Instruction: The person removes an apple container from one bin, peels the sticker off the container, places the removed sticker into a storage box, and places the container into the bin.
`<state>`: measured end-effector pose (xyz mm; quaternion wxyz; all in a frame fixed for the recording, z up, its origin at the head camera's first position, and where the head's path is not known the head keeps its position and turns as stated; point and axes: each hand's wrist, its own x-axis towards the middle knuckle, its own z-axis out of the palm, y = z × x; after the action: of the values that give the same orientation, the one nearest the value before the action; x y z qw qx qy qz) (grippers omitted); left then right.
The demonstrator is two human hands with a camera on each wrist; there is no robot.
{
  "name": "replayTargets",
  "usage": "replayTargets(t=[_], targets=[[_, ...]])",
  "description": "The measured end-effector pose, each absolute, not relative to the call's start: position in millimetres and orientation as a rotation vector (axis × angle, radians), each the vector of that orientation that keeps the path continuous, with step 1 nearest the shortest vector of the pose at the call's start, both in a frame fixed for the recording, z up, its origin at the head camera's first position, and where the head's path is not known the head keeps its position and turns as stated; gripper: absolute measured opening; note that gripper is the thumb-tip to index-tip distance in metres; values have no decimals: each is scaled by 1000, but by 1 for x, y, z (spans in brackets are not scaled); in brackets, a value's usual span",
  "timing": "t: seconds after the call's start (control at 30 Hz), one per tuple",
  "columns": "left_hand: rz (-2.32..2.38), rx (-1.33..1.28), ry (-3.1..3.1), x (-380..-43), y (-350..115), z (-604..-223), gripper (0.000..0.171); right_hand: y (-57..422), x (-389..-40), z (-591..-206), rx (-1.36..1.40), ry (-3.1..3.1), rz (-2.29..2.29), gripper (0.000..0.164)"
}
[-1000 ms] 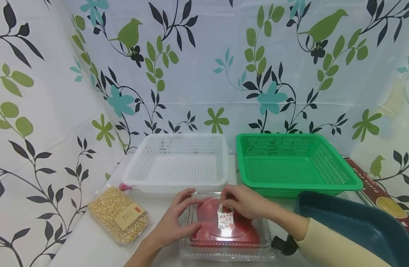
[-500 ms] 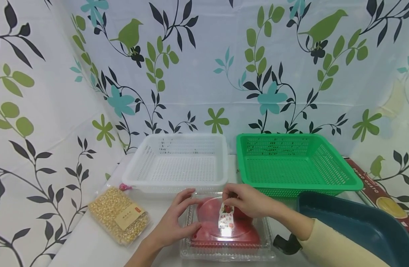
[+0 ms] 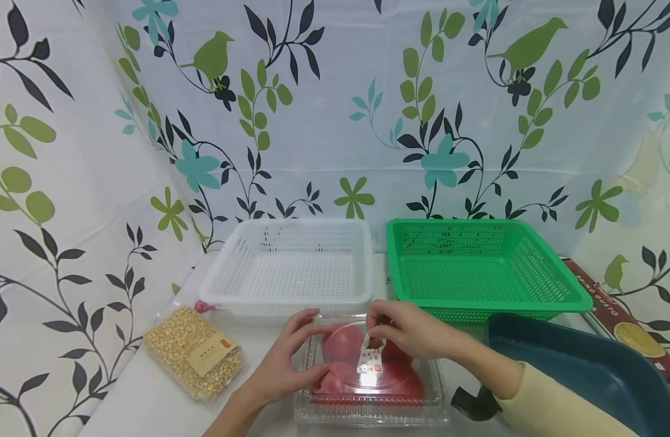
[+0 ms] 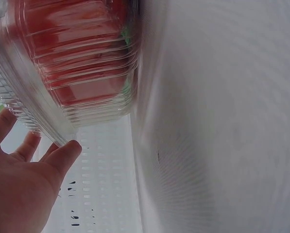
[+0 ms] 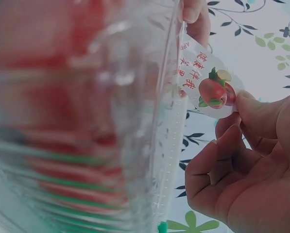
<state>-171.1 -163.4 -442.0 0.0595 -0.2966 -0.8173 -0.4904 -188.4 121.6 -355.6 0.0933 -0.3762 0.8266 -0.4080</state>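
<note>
A clear plastic clamshell box [image 3: 368, 414] holding red apple-like fruit sits at the front middle of the table. On its lid is a white sticker [image 3: 370, 362] printed with red apples and red characters. Its upper end is peeled up from the lid, while the lower end still lies against it. My right hand [image 3: 408, 331] pinches that raised end between thumb and forefinger, plain in the right wrist view. My left hand [image 3: 291, 358] grips the box's left rim, with the thumb [image 4: 69, 150] at the edge and fingers over the lid. Green bits show among the fruit in the left wrist view.
Behind the box stand a white basket [image 3: 286, 299] and a green basket [image 3: 493, 301]. A bag of corn kernels [image 3: 184, 349] lies at left. A dark blue tray [image 3: 575, 364] and a red package [image 3: 613, 303] are at right. A black object [image 3: 474, 405] sits beside my right forearm.
My right hand has shifted slightly right, lifting the sticker's upper end so more of its apple picture shows. The left hand and the box stay in place.
</note>
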Motion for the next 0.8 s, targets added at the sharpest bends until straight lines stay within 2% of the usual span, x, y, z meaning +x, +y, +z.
replayTargets(t=[0.8], targets=[[-1418, -924, -2454, -172, -163, -443, 45, 131, -182, -340, -1047, 2464, -1278, 7]])
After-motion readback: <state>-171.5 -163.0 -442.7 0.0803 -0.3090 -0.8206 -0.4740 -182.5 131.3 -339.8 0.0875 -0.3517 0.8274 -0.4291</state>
